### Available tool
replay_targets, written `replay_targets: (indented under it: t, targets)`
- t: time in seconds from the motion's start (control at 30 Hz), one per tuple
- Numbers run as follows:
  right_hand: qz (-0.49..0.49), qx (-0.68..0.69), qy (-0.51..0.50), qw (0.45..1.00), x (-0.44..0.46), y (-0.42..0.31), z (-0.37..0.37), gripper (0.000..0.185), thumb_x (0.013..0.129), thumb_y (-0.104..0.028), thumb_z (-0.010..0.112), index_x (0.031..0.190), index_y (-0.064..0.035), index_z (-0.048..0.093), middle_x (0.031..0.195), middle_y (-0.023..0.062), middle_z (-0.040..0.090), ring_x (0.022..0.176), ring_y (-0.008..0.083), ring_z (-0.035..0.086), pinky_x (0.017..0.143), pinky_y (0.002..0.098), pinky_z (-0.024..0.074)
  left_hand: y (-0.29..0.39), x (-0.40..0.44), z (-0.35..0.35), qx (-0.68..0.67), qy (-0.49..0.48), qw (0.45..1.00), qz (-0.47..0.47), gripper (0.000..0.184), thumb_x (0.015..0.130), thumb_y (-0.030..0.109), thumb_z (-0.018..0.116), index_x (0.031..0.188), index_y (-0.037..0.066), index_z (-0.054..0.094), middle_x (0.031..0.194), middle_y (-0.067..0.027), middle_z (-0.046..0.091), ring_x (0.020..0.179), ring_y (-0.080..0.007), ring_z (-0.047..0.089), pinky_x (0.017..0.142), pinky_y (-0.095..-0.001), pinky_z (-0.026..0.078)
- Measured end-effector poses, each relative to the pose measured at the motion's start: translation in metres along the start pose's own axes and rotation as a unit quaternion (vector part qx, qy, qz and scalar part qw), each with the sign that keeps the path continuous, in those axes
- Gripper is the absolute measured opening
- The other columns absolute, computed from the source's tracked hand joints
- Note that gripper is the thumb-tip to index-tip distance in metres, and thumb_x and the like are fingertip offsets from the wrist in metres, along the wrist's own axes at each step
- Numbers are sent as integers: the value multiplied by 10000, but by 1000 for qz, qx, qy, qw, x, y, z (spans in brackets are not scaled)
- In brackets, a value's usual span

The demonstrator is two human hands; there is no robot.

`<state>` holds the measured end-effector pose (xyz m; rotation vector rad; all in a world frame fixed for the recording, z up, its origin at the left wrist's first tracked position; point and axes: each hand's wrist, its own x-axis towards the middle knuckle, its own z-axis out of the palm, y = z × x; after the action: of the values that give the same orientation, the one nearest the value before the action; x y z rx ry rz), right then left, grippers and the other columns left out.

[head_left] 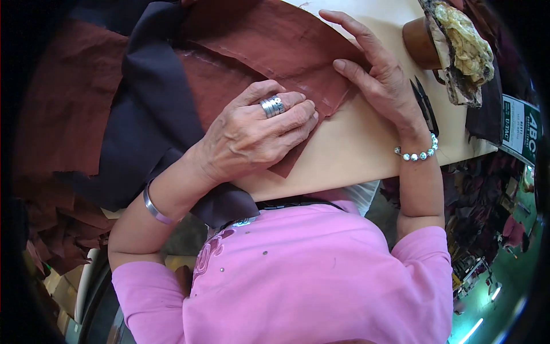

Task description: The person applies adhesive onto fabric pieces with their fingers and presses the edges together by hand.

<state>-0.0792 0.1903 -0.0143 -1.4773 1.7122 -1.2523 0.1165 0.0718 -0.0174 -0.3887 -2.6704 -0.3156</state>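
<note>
Reddish-brown cloth (269, 40) lies in overlapping layers on the pale table (326, 155). My left hand (258, 132), with rings on one finger, rests on it near the pointed right end; its fingers are curled and pressed together on the cloth, and their tips are partly hidden. My right hand (378, 74) is at the cloth's right edge, thumb and fingers apart, with the edge between them. Dark purple cloth (154, 86) runs across the brown layers left of my left hand and hangs over the table's front edge.
Black-handled snips (424, 106) lie right of my right hand. Beyond them are a brown cup (421, 43) and a worn block with yellowish material (467, 46). A green-and-white ABC package (520, 126) is at the far right. Cloth scraps (63, 229) are piled at lower left.
</note>
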Motion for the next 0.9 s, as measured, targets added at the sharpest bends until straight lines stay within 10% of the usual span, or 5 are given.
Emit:
replay_targets:
  t: [0.63,0.9]
  targets:
    - [2,4,0,1000,-1,3,0,483,860,69,514,1327,-30,438,1329,57,492,1240,145,437,1029,294,370,7,2,2,42,9,996,-74,338,756,151,562,1082,98,637,1048,-38,620,963,-173,604,940,-369,399]
    - [-65,-105,0,992,6,-5,-6,500,804,10,581,1291,-26,473,1233,164,560,1157,282,522,982,346,396,7,-1,1,101,-7,994,-49,348,731,123,560,1063,84,655,985,-27,608,916,-165,608,936,-364,384]
